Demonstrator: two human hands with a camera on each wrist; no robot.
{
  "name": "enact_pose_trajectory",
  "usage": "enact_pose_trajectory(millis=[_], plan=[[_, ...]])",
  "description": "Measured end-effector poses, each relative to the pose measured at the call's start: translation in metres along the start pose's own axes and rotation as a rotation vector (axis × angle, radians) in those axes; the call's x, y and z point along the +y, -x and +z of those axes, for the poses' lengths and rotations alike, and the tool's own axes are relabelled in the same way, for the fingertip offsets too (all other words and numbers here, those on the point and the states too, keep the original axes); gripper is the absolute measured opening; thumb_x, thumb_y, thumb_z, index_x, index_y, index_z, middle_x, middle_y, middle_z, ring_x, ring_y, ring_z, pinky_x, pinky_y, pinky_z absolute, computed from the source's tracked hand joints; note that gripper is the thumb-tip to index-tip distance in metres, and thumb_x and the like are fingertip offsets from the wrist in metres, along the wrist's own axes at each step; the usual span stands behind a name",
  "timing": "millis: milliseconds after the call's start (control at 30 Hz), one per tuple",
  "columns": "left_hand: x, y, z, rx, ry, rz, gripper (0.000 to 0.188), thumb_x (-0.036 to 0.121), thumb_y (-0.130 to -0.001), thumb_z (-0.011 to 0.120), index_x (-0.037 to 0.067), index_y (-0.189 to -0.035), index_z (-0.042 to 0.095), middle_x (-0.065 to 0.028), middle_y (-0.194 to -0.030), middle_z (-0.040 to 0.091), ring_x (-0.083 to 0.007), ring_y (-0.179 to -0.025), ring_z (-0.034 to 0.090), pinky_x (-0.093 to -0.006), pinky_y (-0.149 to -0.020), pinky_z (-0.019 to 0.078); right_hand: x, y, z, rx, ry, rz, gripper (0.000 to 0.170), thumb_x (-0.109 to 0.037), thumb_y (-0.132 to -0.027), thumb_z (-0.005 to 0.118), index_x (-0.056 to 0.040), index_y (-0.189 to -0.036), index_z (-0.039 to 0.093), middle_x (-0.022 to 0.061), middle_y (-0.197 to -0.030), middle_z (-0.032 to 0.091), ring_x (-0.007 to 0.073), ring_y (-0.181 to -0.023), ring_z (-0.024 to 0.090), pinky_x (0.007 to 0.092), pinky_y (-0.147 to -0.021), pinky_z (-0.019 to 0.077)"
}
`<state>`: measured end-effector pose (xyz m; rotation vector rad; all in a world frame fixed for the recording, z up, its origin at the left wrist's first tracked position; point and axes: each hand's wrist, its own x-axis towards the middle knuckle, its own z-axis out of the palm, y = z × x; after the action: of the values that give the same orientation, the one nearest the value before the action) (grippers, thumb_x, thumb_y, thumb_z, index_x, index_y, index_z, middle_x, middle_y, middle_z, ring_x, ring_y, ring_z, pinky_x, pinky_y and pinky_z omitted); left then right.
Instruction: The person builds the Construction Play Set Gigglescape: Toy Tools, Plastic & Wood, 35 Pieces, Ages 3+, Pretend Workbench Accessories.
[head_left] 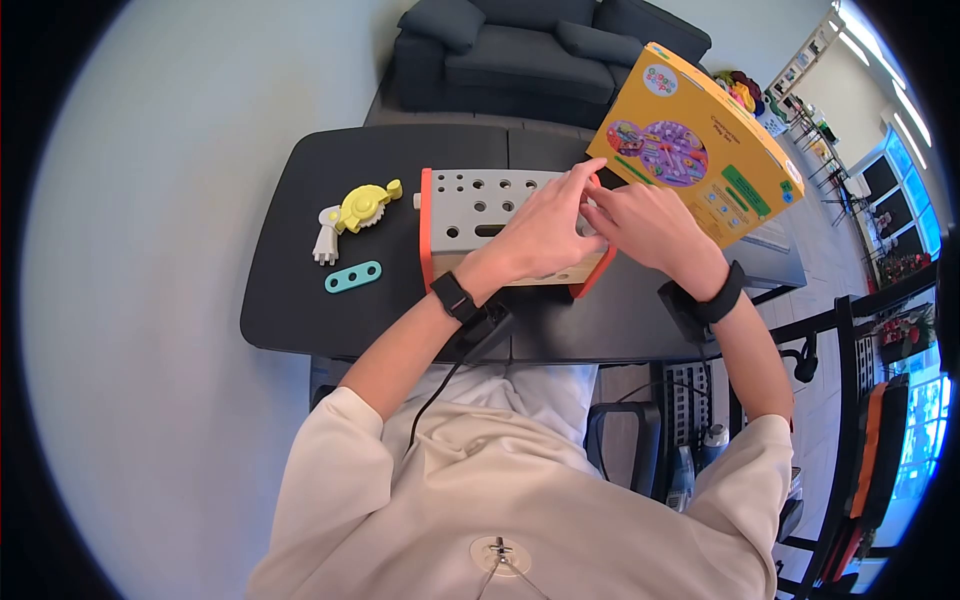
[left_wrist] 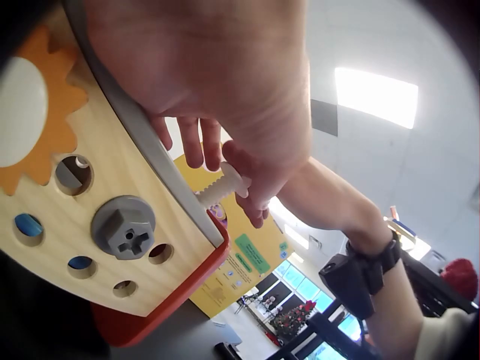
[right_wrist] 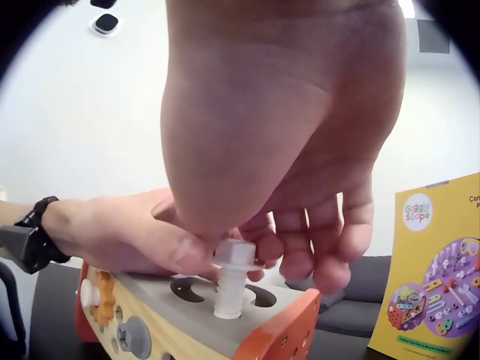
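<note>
A white plastic bolt (right_wrist: 230, 292) stands upright in the grey top of a toy workbench (head_left: 450, 205) with orange-red ends and wooden sides. My right hand (head_left: 655, 225) pinches around the bolt's head, thumb and fingertips close about it in the right wrist view. In the left wrist view, the threaded shank (left_wrist: 216, 191) shows between the fingers and the grey top. My left hand (head_left: 545, 225) rests over the top beside the bolt, fingers extended and thumb near the head. A grey hex bolt (left_wrist: 124, 229) sits in the wooden side, next to an orange gear (left_wrist: 56, 105).
Left of the workbench lie a yellow and white toy piece (head_left: 362, 210) and a teal three-hole strip (head_left: 353, 277) on the black table (head_left: 330, 165). A yellow product box (head_left: 690, 150) stands behind on the right. A dark sofa (head_left: 530, 60) is beyond the table.
</note>
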<state>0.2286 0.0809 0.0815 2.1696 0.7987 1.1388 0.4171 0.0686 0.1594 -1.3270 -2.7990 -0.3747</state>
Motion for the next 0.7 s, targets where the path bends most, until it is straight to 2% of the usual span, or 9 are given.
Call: enact_pose_trajectory(millis=[100,167,267,333,467,567,633,667,700], plan=[[-0.001,-0.003,-0.001,-0.055,0.135,-0.140,0.094,0.016,-0.090,0.086,0.005,-0.164,0.029,-0.0166,-0.140,0.062,-0.0313,-0.121,0.065,-0.0447,-0.111,0.0484,0.004,-0.008,0.005,-0.101,0.165,0.036,0.031,-0.034,-0.108,0.059,-0.0083,-0.096,0.071,0.0112,-0.065,0.065,0.0328,-0.057,0.069,0.0446,-0.050,0.0520],[-0.003,-0.004,-0.002,-0.057,0.144,-0.122,0.091,0.013,-0.091,0.083,0.005,-0.163,0.029,-0.0170,-0.142,0.061,-0.0310,-0.125,0.063,-0.0449,-0.113,0.0476,-0.002,-0.009,-0.005,-0.123,0.208,0.070,0.035,-0.036,-0.107,0.059,-0.0083,-0.091,0.072,0.0111,-0.062,0.063,0.0315,-0.054,0.068,0.0436,-0.047,0.0505],[-0.008,-0.004,-0.003,-0.058,0.171,-0.073,0.086,0.008,-0.093,0.078,0.004,-0.163,0.029,-0.0180,-0.145,0.059,-0.0306,-0.134,0.058,-0.0451,-0.115,0.0458,-0.006,-0.001,-0.021,-0.202,0.233,0.016,0.035,-0.034,-0.108,0.058,-0.0045,-0.093,0.071,0.0131,-0.067,0.067,0.0339,-0.061,0.070,0.0460,-0.055,0.0544],[-0.010,-0.005,-0.004,-0.065,0.189,-0.035,0.084,0.006,-0.094,0.076,0.004,-0.163,0.028,-0.0185,-0.147,0.058,-0.0306,-0.138,0.055,-0.0451,-0.117,0.0447,-0.001,0.006,-0.017,0.033,-0.100,0.030,0.036,-0.031,-0.107,0.057,-0.0004,-0.093,0.069,0.0147,-0.070,0.069,0.0369,-0.068,0.071,0.0489,-0.064,0.0567],[-0.013,-0.004,-0.005,-0.093,0.268,-0.054,0.087,0.006,-0.093,0.076,0.005,-0.164,0.027,-0.0202,-0.150,0.056,-0.0343,-0.144,0.052,-0.0458,-0.120,0.0418,-0.002,0.005,-0.025,-0.042,-0.183,0.003,0.035,-0.029,-0.107,0.056,0.0019,-0.095,0.067,0.0168,-0.076,0.072,0.0395,-0.076,0.072,0.0509,-0.073,0.0571],[-0.006,-0.003,-0.002,-0.082,0.202,-0.054,0.092,0.010,-0.090,0.081,0.005,-0.165,0.027,-0.0208,-0.150,0.055,-0.0357,-0.145,0.052,-0.0461,-0.120,0.0412,0.003,-0.005,-0.009,-0.089,-0.096,0.010,0.039,-0.032,-0.107,0.057,0.0011,-0.087,0.068,0.0160,-0.069,0.070,0.0383,-0.067,0.071,0.0492,-0.065,0.0564],[-0.001,-0.003,-0.001,-0.071,0.153,-0.062,0.095,0.012,-0.089,0.083,0.005,-0.165,0.027,-0.0209,-0.151,0.055,-0.0360,-0.144,0.052,-0.0462,-0.120,0.0413,0.005,-0.012,-0.001,-0.171,0.115,0.018,0.036,-0.031,-0.107,0.056,-0.0027,-0.088,0.068,0.0140,-0.065,0.067,0.0375,-0.059,0.067,0.0483,-0.056,0.0525],[0.000,-0.003,0.000,-0.048,0.106,-0.064,0.097,0.014,-0.089,0.085,0.005,-0.165,0.026,-0.0209,-0.151,0.055,-0.0360,-0.144,0.052,-0.0462,-0.120,0.0417,0.006,-0.012,0.003,-0.167,0.115,0.016,0.036,-0.031,-0.107,0.056,-0.0027,-0.088,0.068,0.0139,-0.065,0.067,0.0375,-0.059,0.067,0.0483,-0.056,0.0525],[0.001,-0.003,0.000,-0.026,0.061,-0.068,0.099,0.015,-0.088,0.086,0.006,-0.165,0.024,-0.0208,-0.152,0.054,-0.0361,-0.144,0.052,-0.0461,-0.119,0.0421,0.006,-0.012,0.006,-0.053,0.144,-0.010,0.044,-0.033,-0.107,0.056,-0.0029,-0.077,0.066,0.0138,-0.059,0.064,0.0358,-0.054,0.066,0.0471,-0.052,0.0515]])
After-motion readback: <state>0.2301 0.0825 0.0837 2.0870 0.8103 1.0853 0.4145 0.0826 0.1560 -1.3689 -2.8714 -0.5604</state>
